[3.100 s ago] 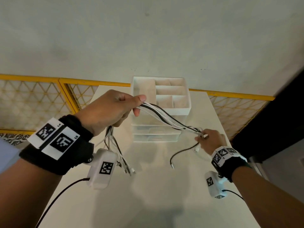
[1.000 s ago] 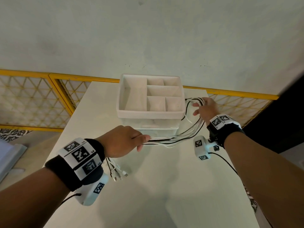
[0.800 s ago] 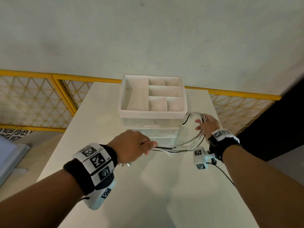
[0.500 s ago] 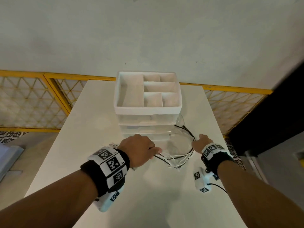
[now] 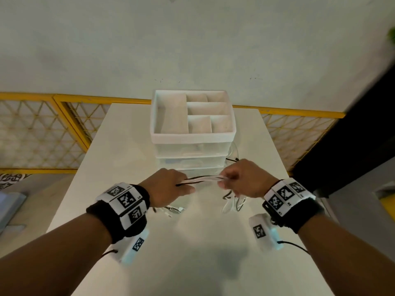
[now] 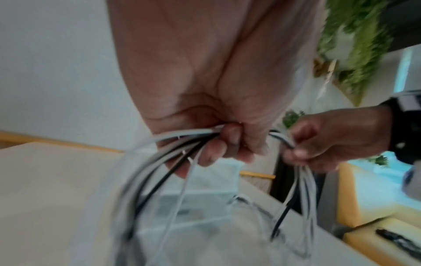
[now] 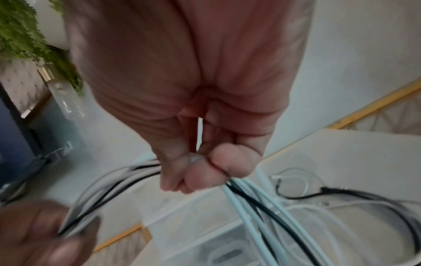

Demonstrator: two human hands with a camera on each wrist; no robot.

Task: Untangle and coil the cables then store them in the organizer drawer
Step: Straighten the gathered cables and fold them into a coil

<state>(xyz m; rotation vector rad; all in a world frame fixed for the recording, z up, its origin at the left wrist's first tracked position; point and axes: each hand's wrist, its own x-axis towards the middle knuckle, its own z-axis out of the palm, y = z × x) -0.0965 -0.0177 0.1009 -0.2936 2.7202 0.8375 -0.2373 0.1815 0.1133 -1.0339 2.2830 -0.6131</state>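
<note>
A bundle of white and black cables (image 5: 203, 179) stretches between my two hands just in front of the white organizer (image 5: 192, 133). My left hand (image 5: 171, 186) grips one end of the span, fingers curled round the strands (image 6: 182, 142). My right hand (image 5: 241, 180) grips the other end (image 7: 241, 190). Cable loops (image 5: 234, 205) hang below the right hand onto the table; loose connector ends (image 5: 173, 209) lie under the left hand. The organizer's clear drawers (image 5: 190, 161) look pushed in.
The organizer's top tray (image 5: 193, 136) has several open compartments. It stands at the far middle of the white table (image 5: 192, 253). A yellow mesh fence (image 5: 42, 133) runs behind the table. A dark panel (image 5: 352, 135) stands to the right.
My right hand swung from beside the organizer down and in toward the left hand, drawing the cable loop closed. Both hands now sit close together in front of the drawers.
</note>
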